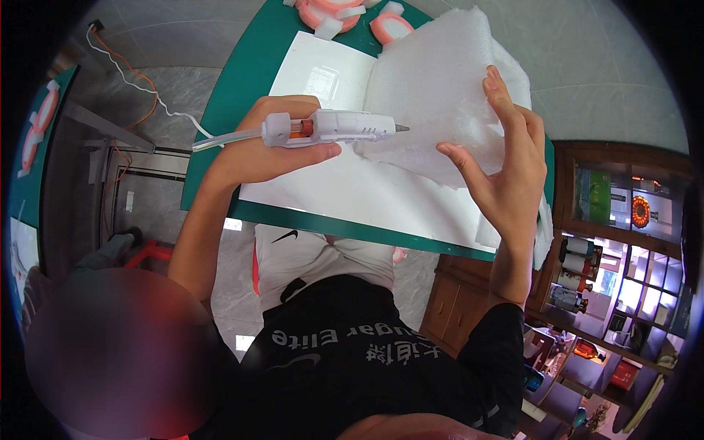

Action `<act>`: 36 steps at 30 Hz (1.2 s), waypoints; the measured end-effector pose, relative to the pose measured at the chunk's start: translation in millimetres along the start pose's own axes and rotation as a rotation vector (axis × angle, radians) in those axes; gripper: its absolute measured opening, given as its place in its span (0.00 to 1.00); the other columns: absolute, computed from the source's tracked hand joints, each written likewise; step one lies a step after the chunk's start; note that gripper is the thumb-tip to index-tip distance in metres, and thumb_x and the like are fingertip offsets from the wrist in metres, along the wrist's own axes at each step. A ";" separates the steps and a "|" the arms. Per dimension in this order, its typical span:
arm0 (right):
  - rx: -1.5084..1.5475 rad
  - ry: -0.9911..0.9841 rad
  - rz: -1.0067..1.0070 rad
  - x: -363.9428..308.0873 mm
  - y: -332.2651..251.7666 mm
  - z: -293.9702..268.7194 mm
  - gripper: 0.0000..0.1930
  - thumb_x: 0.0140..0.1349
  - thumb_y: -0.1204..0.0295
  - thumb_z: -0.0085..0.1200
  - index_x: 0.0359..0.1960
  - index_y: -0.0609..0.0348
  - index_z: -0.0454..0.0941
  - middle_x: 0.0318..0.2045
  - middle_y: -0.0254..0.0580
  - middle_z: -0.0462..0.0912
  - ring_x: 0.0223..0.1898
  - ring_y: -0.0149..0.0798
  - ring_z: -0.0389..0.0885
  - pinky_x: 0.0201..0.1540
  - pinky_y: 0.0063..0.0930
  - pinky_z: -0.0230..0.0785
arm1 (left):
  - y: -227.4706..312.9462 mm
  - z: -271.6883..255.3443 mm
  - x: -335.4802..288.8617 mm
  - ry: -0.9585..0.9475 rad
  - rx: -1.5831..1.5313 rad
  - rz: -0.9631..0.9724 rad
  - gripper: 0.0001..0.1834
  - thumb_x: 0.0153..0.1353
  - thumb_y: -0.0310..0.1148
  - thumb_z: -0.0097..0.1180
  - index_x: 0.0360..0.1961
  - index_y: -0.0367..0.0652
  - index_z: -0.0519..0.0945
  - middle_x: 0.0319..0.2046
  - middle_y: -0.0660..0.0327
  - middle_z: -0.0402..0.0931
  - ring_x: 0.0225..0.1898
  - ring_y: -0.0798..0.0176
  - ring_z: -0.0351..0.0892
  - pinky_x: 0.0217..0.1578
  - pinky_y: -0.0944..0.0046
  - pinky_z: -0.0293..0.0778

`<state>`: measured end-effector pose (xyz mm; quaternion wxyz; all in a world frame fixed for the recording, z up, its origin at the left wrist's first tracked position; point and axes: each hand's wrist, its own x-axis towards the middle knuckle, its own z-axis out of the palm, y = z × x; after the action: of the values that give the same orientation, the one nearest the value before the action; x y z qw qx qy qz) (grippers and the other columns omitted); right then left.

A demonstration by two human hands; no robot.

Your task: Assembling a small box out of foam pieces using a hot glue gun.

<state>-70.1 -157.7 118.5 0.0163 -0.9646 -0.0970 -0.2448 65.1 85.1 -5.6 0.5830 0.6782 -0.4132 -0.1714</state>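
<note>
1. From where I stand, the left hand is curled round the white glue gun: its thumb lies along the near side, and the other fingers go round the far side, their tips hidden from me.
2. The glue gun is above the white sheet, its metal nozzle pointing right at the foam. I can't tell whether the two touch.
3. A clear glue stick juts from the back of the gun, over the wrist.
4. The right hand is at the right side of the foam, thumb spread wide from the fingers; the index finger points away from the person. I can't tell how firmly it presses.
5. The foam, white and bulky, covers the right part of the sheet on the green table.
6. Pink rings with white pieces sit at the table's far edge, beyond the sheet.
7. Over on the right stands a wooden cabinet with bottles on its shelves.
</note>
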 end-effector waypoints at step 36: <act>0.016 0.039 -0.089 1.3 6.2 2.9 0.36 0.47 0.65 0.75 0.59 0.61 0.75 0.64 0.48 0.76 0.47 0.49 0.77 0.51 0.34 0.72 | -1.9 -13.0 -12.2 0.065 0.126 0.012 0.15 0.54 0.37 0.71 0.28 0.36 0.80 0.23 0.62 0.70 0.25 0.66 0.68 0.27 0.64 0.64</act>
<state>-66.5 -163.3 116.6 0.0151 -0.9542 -0.1413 -0.2631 67.7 102.8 -7.0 0.5532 0.7164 -0.4081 -0.1194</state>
